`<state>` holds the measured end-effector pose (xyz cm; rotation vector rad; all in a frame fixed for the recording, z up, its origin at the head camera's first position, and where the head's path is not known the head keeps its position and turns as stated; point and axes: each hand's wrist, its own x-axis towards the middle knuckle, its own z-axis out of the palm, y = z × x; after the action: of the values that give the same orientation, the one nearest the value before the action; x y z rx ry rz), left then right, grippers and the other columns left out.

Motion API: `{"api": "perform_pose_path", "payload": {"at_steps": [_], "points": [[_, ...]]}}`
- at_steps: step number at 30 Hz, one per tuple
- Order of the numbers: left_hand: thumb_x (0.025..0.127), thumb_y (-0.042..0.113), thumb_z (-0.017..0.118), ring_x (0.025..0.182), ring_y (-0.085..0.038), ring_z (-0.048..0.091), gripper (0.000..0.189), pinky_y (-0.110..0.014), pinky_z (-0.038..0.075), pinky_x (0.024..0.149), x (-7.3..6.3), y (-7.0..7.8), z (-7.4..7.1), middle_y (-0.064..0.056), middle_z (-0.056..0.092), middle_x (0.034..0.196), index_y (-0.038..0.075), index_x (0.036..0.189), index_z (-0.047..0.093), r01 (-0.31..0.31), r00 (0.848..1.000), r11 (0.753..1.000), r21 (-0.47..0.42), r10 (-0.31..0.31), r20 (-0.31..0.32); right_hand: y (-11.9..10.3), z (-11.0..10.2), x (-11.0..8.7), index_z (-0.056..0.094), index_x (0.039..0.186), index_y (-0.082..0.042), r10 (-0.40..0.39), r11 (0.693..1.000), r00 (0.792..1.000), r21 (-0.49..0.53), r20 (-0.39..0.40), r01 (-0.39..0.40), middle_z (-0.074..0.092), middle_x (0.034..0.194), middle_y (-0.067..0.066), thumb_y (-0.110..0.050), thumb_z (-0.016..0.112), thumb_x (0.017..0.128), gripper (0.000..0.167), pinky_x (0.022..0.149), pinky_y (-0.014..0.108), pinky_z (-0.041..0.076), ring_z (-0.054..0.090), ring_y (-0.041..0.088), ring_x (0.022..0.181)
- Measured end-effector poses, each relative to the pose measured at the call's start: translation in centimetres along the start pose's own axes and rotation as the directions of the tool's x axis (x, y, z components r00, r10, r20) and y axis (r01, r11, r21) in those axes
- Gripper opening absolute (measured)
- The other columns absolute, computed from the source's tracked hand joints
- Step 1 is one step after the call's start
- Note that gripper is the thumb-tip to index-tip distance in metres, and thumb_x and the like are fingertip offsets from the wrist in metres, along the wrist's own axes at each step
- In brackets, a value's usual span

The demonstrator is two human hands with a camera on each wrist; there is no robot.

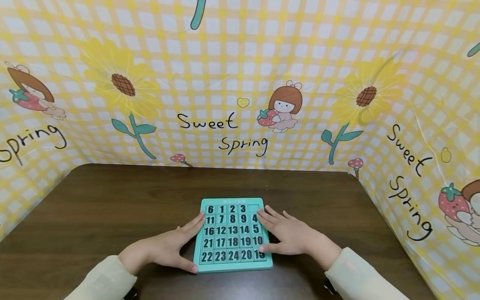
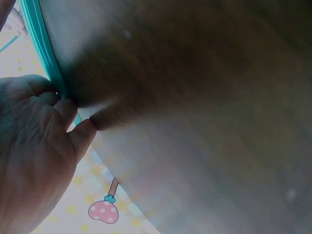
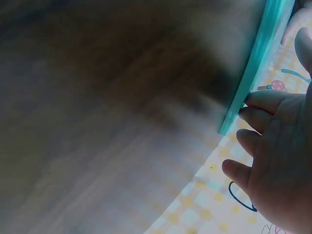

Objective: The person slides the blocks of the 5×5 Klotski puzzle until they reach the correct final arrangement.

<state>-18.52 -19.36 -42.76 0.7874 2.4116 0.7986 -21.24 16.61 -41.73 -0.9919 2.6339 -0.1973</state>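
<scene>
A turquoise number slide puzzle (image 1: 233, 268) lies on the table with its black-numbered tiles facing up. Its top row reads 6, 1, 2, 3, followed by a gap (image 1: 253, 207) in the top right corner. My left hand (image 1: 165, 249) touches the puzzle's left side, fingers extended near the 11 tile and thumb at the bottom left corner. On the other side, my right hand (image 1: 288, 234) has a fingertip by the 4 tile and its thumb overlapping the 15 tile. Both wrist views show extended fingers along the puzzle's turquoise side edge (image 3: 253, 63).
The dark brown wooden table (image 1: 131, 200) has rounded far corners. A yellow-checked cloth (image 1: 210, 83) printed with flowers and "Sweet Spring" lettering rises behind the table and along both sides.
</scene>
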Motion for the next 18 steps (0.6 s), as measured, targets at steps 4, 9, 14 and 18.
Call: {"api": "perform_pose_path", "payload": {"at_steps": [4, 9, 14, 18], "points": [[0.079, 0.056, 0.077, 0.151, -0.039, 0.016, 0.121, -0.072, 0.012, 0.115, 0.0, -0.1, 0.0, -0.014, -0.01, 0.168, 0.005, 0.16, 0.003, -0.004, 1.0, 1.0, -0.001, 0.004, -0.001, -0.1, 0.0, 0.3, 0.024, 0.159, -0.013, 0.002, 1.0, 1.0, -0.01, -0.011, -0.003, 0.016, 0.168, 0.003, -0.067, 0.046, 0.095, 0.087, 0.12, 0.063, 0.02, 0.007, 0.026, 0.156], [0.079, 0.055, 0.078, 0.152, -0.039, 0.014, 0.121, -0.072, 0.011, 0.115, -0.1, -0.1, 0.0, -0.014, -0.01, 0.168, 0.005, 0.16, 0.004, -0.004, 1.0, 1.0, -0.007, 0.004, -0.001, 0.3, -0.1, 1.0, 0.023, 0.159, -0.012, 0.003, 1.0, 1.0, -0.021, -0.022, -0.004, 0.015, 0.168, 0.004, -0.066, 0.048, 0.095, 0.087, 0.119, 0.063, 0.021, 0.008, 0.026, 0.156], [0.079, 0.054, 0.078, 0.152, -0.04, 0.014, 0.12, -0.073, 0.012, 0.114, -0.1, 0.0, -0.1, -0.014, -0.01, 0.168, 0.005, 0.16, 0.003, -0.01, 1.0, 1.0, -0.007, 0.01, 0.001, 0.6, -0.2, 1.6, 0.023, 0.159, -0.011, 0.02, 1.0, 0.999, -0.017, -0.024, -0.021, 0.015, 0.168, 0.005, -0.066, 0.048, 0.095, 0.088, 0.12, 0.062, 0.02, 0.007, 0.026, 0.156], [0.079, 0.053, 0.078, 0.151, -0.041, 0.015, 0.12, -0.073, 0.012, 0.114, 0.0, 0.0, -0.1, -0.014, -0.01, 0.168, 0.006, 0.16, 0.003, -0.01, 1.0, 1.0, -0.011, 0.01, 0.005, 0.8, -0.4, 2.1, 0.023, 0.159, -0.011, 0.029, 0.999, 0.999, -0.024, -0.028, -0.029, 0.015, 0.168, 0.005, -0.067, 0.048, 0.094, 0.089, 0.12, 0.062, 0.021, 0.007, 0.026, 0.156]]}}
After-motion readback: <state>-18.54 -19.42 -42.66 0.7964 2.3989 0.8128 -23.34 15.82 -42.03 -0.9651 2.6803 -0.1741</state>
